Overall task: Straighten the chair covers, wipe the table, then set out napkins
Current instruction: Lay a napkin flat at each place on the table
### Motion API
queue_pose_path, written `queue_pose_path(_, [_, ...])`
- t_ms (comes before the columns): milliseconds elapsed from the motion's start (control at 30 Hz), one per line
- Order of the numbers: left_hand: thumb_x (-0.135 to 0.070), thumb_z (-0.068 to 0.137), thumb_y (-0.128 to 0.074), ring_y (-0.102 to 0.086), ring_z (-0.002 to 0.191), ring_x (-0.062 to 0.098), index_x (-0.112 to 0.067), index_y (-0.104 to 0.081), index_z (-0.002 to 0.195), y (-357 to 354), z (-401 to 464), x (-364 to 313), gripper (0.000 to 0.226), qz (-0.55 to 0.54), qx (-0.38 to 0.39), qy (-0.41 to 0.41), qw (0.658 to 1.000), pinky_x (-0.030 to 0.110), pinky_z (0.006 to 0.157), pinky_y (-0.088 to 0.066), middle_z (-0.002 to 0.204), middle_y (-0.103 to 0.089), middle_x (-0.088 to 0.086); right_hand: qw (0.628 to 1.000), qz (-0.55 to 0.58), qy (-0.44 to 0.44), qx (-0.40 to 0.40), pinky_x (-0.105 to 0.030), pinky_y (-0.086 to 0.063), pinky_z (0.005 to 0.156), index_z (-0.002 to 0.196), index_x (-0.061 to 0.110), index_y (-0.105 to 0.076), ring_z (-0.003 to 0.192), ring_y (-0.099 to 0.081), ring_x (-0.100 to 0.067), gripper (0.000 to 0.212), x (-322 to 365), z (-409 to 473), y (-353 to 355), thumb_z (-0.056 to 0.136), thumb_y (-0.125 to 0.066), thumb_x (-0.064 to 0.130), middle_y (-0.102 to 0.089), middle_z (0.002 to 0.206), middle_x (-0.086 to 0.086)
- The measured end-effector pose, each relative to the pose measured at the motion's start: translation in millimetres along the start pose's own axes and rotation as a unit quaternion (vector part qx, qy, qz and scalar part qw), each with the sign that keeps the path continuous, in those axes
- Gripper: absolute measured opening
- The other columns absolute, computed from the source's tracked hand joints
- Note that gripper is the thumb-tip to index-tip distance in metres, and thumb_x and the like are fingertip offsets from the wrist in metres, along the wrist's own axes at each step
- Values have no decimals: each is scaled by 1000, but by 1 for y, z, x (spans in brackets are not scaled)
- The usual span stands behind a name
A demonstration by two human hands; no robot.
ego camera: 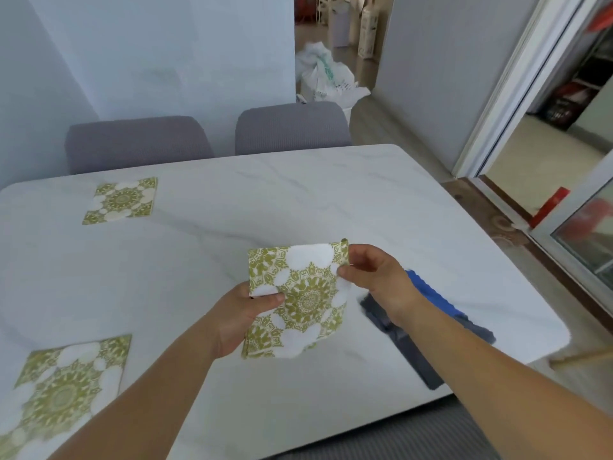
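We're on napkin step: green-and-white patterned paper napkin (300, 300) held above white marble tabletop (381, 207), left hand (245, 313) & right hand (374, 273) each in pinching grip on its edges. Next, probably: lay it flat at far-right seat, square w/ edge.

1 head view; looks down, close over table (331, 200).

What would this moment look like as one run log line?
stage: setting napkins | left hand: pinches held napkin | right hand: pinches its upper corner | table: two napkins laid | cloth: on table
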State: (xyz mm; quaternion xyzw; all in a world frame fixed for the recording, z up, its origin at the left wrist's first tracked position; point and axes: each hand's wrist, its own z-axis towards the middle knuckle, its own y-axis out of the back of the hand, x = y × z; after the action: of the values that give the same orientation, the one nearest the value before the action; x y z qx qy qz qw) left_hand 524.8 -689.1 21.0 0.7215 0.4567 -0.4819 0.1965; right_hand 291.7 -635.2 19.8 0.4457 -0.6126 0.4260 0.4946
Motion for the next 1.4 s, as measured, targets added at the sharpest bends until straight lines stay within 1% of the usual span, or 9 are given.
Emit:
queue_pose_path(100, [-18, 71, -69, -68, 98, 27, -15, -65, 110, -5, 9, -3, 40, -13, -1, 8, 1000, 42, 84, -52, 107, -71, 9, 999, 2, -32, 27, -17, -48, 65, 110, 20, -61, 77, -65, -7, 42, 1, 13, 12, 74, -76, 5, -68, 84, 4])
queue_pose_path(200, [-17, 72, -68, -68, 98, 30, -13, -65, 112, -7, 20, -5, 40, -38, -17, 10, 999, 42, 81, -54, 108, -71, 12, 995, -13, -70, 66, -27, -42, 79, 100, 17, -66, 90, -62, -16, 42, -1, 29, 23, 61, -81, 22, -70, 97, -1])
queue_pose_path(267, [-15, 74, -67, -66, 101, 32, -9, -63, 116, -10, 28, -7, 43, -73, -28, 10, 997, 43, 81, -54, 111, -69, 15, 992, -2, -86, 95, -26, -44, 79, 92, 20, -68, 89, -65, -14, 39, -4, 42, 31, 55, -80, 26, -72, 95, 2])
queue_pose_path(533, [-10, 76, -66, -66, 100, 38, -5, -60, 119, -45, 74, -11, 44, -199, -112, 24, 973, 49, 83, -53, 111, -67, 20, 982, -12, -105, 154, -28, -55, 74, 93, 20, -70, 81, -69, -11, 15, -10, 103, 53, 81, -70, 10, -75, 91, 2])
queue_pose_path(867, [7, 76, -62, -60, 108, 43, -6, -60, 120, -52, 131, -33, 47, -249, -111, -48, 961, 54, 88, -50, 121, -61, 24, 986, -45, -69, 144, -47, -55, 83, 101, 18, -62, 92, -69, -29, 11, 32, 221, 72, 90, -61, 14, -71, 102, -11])
queue_pose_path(1000, [5, 73, -62, -65, 98, 40, -6, -62, 117, -35, 153, -43, 46, -278, -157, -60, 946, 48, 73, -57, 115, -64, 24, 994, -53, -38, 87, -50, -54, 85, 102, 18, -61, 92, -68, -30, 12, 44, 280, 66, 90, -60, 16, -69, 106, -13])
queue_pose_path(1100, [4, 72, -63, -65, 98, 39, -6, -60, 121, -18, 167, -49, 50, -288, -177, -74, 938, 49, 75, -57, 117, -63, 24, 996, -86, -3, 40, -53, -53, 85, 102, 17, -58, 95, -66, -34, 11, 47, 329, 60, 91, -58, 17, -67, 107, -16])
queue_pose_path(1233, [2, 72, -62, -66, 94, 36, -6, -60, 120, 1, 184, -53, 49, -296, -189, -97, 931, 49, 76, -57, 116, -64, 23, 983, -179, 33, 13, -50, -52, 89, 106, 16, -55, 97, -63, -31, 14, 38, 384, 50, 92, -55, 20, -64, 109, -12])
queue_pose_path(1400, [3, 69, -62, -70, 85, 34, -7, -65, 113, 14, 204, -48, 45, -332, -194, -116, 916, 46, 67, -58, 108, -68, 21, 992, -122, 14, 15, -48, -54, 85, 108, 15, -55, 96, -64, -29, 16, 26, 432, 24, 92, -56, 19, -64, 110, -11])
